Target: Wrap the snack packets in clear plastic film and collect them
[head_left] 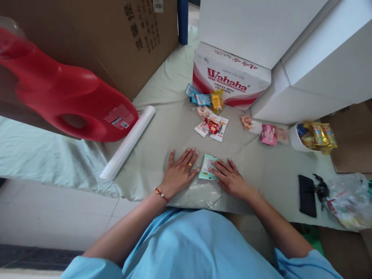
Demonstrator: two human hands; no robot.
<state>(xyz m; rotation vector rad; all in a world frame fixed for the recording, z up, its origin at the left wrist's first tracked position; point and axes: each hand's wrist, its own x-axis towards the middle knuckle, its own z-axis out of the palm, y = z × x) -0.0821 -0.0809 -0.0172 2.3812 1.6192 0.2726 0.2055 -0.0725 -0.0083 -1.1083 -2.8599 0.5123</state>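
Note:
My left hand lies flat on the cloth-covered table with its fingers spread. It wears a ring and a beaded red bracelet. Just to its right is a small mint-green snack packet with dark lettering. My right hand is also spread flat, its thumb and fingertips resting on the packet's right edge. Clear plastic film glints on the table below both hands. Beyond them sits a loose pile of snack packets: white and red ones, blue ones and a yellow one.
A roll of plastic wrap and a red jug stand at left before a large carton. A Wahaha water box is behind. On the right are pink packets, a white tub, a black phone and a plastic bag.

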